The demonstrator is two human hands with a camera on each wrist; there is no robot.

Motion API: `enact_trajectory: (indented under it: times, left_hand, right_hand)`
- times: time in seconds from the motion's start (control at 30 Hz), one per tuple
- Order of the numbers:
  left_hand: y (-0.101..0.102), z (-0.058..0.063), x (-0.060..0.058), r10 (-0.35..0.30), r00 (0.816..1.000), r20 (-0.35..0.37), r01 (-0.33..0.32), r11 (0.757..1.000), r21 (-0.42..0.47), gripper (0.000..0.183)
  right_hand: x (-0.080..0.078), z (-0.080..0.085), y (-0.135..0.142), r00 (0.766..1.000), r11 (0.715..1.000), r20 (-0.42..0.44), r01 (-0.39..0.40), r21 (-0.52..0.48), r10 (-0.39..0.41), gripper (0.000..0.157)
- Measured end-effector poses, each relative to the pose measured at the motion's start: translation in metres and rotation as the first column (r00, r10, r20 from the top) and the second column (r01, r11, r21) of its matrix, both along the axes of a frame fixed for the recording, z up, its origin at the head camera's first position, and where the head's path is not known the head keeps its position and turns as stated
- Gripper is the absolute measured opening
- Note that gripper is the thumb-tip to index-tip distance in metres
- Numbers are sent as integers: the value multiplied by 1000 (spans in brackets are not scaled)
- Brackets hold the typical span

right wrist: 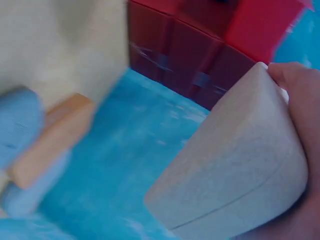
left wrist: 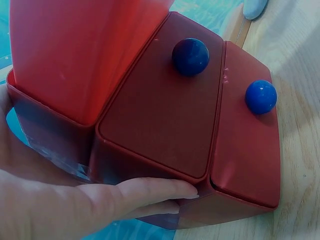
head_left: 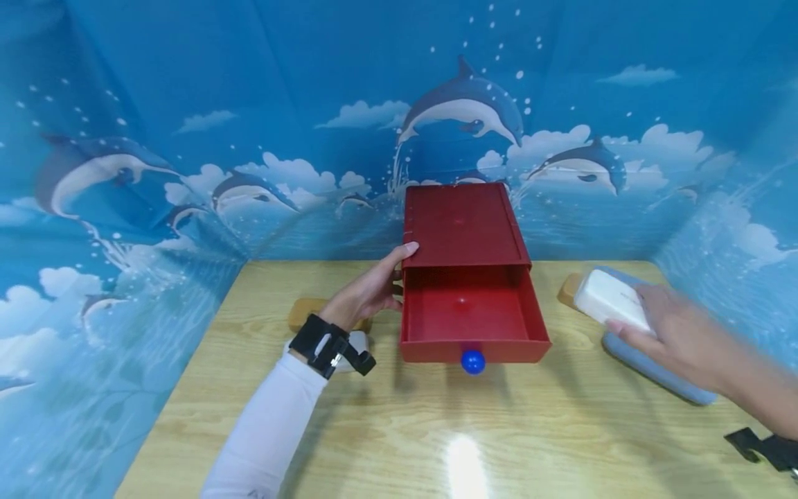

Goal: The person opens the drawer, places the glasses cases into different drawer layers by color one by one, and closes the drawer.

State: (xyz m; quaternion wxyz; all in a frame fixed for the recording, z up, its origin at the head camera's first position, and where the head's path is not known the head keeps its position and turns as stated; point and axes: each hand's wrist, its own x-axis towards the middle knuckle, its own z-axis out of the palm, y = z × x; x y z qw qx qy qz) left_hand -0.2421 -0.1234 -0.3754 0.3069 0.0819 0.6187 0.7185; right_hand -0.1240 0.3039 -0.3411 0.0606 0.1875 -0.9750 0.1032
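A red drawer cabinet (head_left: 463, 222) stands on the table with its top drawer (head_left: 474, 305) pulled out, and the drawer's visible floor is bare. Two lower drawers with blue ball knobs are closed in the left wrist view. My left hand (head_left: 370, 287) rests on the cabinet's left side, thumb over the top edge, fingers straight along the side wall (left wrist: 115, 170). To the right of the cabinet, my right hand (head_left: 679, 333) grips a white rounded case (head_left: 611, 299) with a thin seam (right wrist: 230, 202). This case is raised above the table, apart from the cabinet.
Blue rounded objects (head_left: 657, 371) and a tan block (head_left: 569, 290) lie on the right side of the table, partly hidden by the right hand and case. Left of the cabinet are another tan block (head_left: 303, 312) and a white object (head_left: 358, 341). A dolphin-print cloth (head_left: 299, 125) surrounds the table.
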Motion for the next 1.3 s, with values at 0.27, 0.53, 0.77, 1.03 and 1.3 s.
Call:
enact_trajectory:
  times: [0.27, 0.53, 0.77, 1.03, 1.3]
  left_hand:
    - [-1, 1, -2, 12, 1000, 3, -12, 1000, -11, 76]
    - [-1, 1, 0, 17, 1000, -4, -17, 1000, -19, 74]
    - [2, 2, 2, 10, 1000, -9, -11, 999, -45, 73]
    - [4, 1, 4, 45, 999, -10, -46, 994, -95, 78]
    - [5, 1, 2, 49, 999, -17, -51, 993, -108, 77]
  right_hand:
    - [-10, 69, -39, 999, 1000, -36, -7, 25, 8, 72]
    - [-16, 105, -99, 983, 981, -46, -171, 91, 176, 75]
    - [-29, 103, -137, 960, 952, 4, -278, 129, 280, 81]
    - [-40, 89, -169, 916, 899, 23, -399, 180, 401, 79]
    - [-43, 82, -184, 881, 872, 118, -471, 134, 458, 72]
